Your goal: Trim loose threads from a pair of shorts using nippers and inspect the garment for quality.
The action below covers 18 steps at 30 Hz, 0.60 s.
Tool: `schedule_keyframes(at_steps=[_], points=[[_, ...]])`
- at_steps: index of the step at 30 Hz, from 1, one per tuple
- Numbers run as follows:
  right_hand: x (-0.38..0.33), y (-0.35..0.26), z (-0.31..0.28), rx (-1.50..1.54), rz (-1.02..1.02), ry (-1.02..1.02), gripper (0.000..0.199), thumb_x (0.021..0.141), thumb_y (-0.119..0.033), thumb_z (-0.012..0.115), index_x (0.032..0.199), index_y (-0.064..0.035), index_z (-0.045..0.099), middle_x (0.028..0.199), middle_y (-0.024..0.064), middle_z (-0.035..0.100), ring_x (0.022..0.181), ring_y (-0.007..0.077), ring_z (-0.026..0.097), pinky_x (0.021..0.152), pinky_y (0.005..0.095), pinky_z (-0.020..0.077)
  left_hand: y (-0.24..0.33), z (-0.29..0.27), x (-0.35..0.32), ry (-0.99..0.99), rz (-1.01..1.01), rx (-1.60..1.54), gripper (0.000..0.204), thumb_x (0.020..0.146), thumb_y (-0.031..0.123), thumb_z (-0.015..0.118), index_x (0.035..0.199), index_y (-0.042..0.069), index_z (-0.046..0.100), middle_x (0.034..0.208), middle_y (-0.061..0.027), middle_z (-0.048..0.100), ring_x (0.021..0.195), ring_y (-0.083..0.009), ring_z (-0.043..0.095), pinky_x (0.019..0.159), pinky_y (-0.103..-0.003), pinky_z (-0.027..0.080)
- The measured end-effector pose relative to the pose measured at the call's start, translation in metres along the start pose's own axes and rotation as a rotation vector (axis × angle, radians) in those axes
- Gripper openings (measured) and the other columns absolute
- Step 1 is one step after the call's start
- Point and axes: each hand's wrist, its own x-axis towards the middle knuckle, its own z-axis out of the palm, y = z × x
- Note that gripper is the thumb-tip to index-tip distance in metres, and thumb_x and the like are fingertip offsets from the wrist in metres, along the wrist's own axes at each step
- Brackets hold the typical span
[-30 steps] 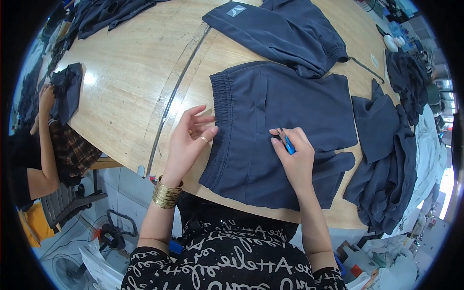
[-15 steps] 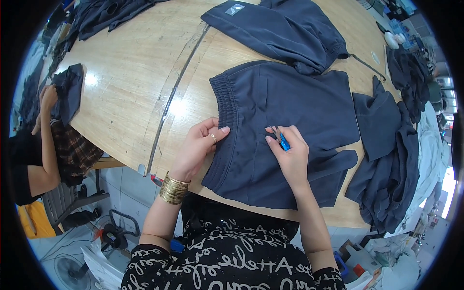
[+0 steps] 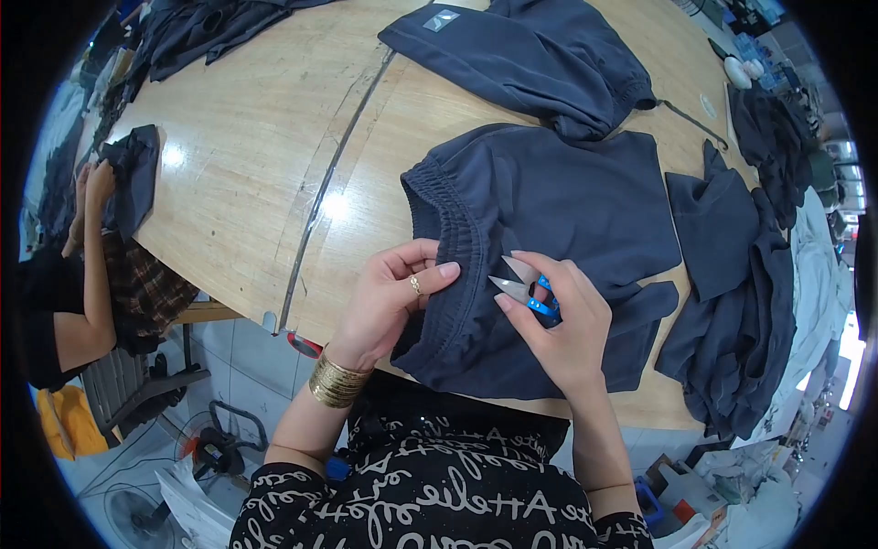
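Dark navy shorts (image 3: 576, 201) lie on the wooden table, their gathered elastic waistband toward the left. My left hand (image 3: 389, 297) pinches the upper layer of the waistband (image 3: 457, 247) between thumb and fingers, lifting it so that the waist opening gapes. A gold ring and a stack of gold bangles (image 3: 337, 381) show on that arm. My right hand (image 3: 567, 320) holds small blue-handled thread snips (image 3: 530, 291) above the shorts, just right of the waistband. The two pointed blades are spread apart and aim up and left.
Another dark garment (image 3: 521, 64) with a small patch lies beyond the shorts. More dark garments (image 3: 732, 311) are heaped at the right edge. A dark seam (image 3: 334, 174) crosses the table (image 3: 247, 183). At the far left, a co-worker's hands (image 3: 96, 188) handle dark cloth.
My left hand has raised the waistband and shifted slightly right, opening the waist. My right hand has moved a little down and right, and the snips' blades now show spread.
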Motion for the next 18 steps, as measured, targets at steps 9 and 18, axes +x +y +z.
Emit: schedule_keyframes(at_steps=[9,18], points=[[-0.009,0.019,-0.003,0.176,0.16,0.107,0.033,0.072,0.0,0.071,0.103,-0.005,0.061,0.076,0.0043,0.054,0.063,0.0125,0.048,0.059,0.0231,0.0405,-0.003,0.011,0.007,-0.144,-0.199,0.098,0.041,0.082,0.008,0.068,0.118,-0.005,0.052,0.115,-0.0123,0.06,0.101,-0.0177,0.06,0.089,-0.031,0.049],[-0.027,0.009,-0.025,0.267,0.313,0.059,0.024,0.077,0.002,0.067,0.101,-0.0012,0.064,0.091,0.0021,0.064,0.076,0.006,0.053,0.071,0.0195,0.0413,-0.007,0.03,0.001,-0.032,-0.11,-0.088,0.056,0.076,0.001,0.072,0.125,-0.005,0.046,0.117,-0.013,0.058,0.106,-0.0205,0.058,0.092,-0.032,0.047]])
